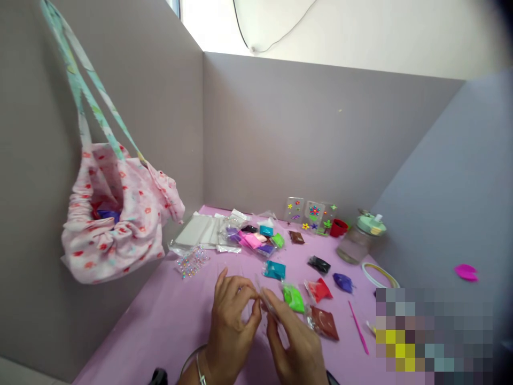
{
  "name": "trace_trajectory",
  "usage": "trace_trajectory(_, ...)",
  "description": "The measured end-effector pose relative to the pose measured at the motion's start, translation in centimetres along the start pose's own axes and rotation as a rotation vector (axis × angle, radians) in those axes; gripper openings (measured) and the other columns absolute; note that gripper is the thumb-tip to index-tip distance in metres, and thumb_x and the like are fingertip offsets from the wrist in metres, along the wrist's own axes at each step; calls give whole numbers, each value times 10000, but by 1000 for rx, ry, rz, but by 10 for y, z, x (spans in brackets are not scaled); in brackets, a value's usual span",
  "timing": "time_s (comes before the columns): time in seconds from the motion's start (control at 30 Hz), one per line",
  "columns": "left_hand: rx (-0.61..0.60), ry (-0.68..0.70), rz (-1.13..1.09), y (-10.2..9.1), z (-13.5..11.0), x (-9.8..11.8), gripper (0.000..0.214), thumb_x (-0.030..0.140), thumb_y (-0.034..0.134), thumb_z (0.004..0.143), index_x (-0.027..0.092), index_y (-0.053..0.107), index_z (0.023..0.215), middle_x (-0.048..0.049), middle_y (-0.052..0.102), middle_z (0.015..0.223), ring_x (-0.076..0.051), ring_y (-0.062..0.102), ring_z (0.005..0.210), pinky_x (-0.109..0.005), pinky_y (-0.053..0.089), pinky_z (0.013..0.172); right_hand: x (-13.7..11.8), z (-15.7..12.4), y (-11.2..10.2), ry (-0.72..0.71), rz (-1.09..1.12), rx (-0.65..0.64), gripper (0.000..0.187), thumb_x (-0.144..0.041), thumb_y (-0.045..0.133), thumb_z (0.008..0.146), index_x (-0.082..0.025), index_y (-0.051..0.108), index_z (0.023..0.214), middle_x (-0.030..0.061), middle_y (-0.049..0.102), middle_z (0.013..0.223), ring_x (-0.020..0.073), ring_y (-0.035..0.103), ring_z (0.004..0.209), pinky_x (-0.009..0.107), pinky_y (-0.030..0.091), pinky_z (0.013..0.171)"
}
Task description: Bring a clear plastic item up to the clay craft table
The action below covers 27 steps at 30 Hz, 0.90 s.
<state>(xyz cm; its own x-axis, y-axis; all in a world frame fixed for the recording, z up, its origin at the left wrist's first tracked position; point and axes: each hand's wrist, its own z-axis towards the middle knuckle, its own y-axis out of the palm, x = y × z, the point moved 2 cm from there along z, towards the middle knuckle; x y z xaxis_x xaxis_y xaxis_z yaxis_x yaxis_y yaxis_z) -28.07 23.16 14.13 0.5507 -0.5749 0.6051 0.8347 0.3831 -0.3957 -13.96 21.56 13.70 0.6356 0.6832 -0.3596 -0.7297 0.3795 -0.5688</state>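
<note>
My left hand (232, 321) and my right hand (294, 339) meet low in the middle over the pink table (168, 326). Both pinch a small clear plastic packet (265, 300) between their fingertips; what is inside it I cannot make out. Just beyond the fingers lie little clay packets: a green one (294, 297), a teal one (274, 269), a red one (319, 289) and a brown one (324, 322). A silver bangle (198, 363) circles my left wrist.
A pink cloth bag (116, 224) hangs on the left partition. Behind lie white sheets (196, 232), a gem sticker sheet (191, 262), a heap of colour packets (256, 240), decorated clear panels (310, 214), a red cup (337, 228), a lidded jar (360, 240) and a pink tool (358, 326).
</note>
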Motion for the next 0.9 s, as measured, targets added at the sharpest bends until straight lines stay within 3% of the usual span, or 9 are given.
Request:
trace_trajectory(0.13,7,-208,-215,1,0,-2,123,111,547,771,226,551,729,3,614,803,-193,614,854,-426,418,989,-1,2,-2,110,135,-20,444,-74,537,887,-207,591,1308,83,739,1173,218,729,1031,286,617,875)
trace_trajectory(0.27,56,-340,-259,-13,6,-17,79,164,517,782,223,506,730,-20,645,859,-190,637,880,-321,493,815,0,1,-2,258,227,33,301,-156,568,892,-202,681,1166,86,769,1072,219,760,896,281,636,800)
trace_trajectory(0.47,184,-537,-237,-66,28,-90,207,382,646,729,203,552,685,-33,674,835,-192,641,828,-318,501,811,5,-8,-6,318,317,63,254,-208,578,889,-214,717,1102,82,779,1003,208,756,851,272,629,791)
trace_trajectory(0.57,260,-623,-212,-90,29,-128,340,469,728,614,203,521,655,-28,677,760,-189,643,752,-315,520,741,12,-15,-13,420,366,86,234,-261,605,894,-213,729,1087,92,776,1012,210,758,841,281,633,793)
trace_trajectory(0.67,303,-688,-204,-104,24,-149,445,506,775,525,211,486,693,-25,694,713,-199,669,677,-331,547,677,16,-17,-18,504,435,97,242,-335,632,890,-204,739,1063,107,774,1000,219,759,823,290,644,763)
trace_trajectory(0.77,323,-720,-156,-110,18,-155,437,478,770,551,193,588,828,-44,723,781,-230,698,739,-360,564,715,15,-16,-21,512,459,90,244,-366,635,889,-210,749,1038,105,775,979,218,758,816,290,646,757)
trace_trajectory(0.9,357,-727,-65,-113,15,-154,365,436,732,602,196,660,866,-52,725,850,-277,691,931,-422,525,908,11,-14,-23,452,447,28,212,-293,615,901,-211,738,1053,97,776,987,209,761,820,272,641,760)
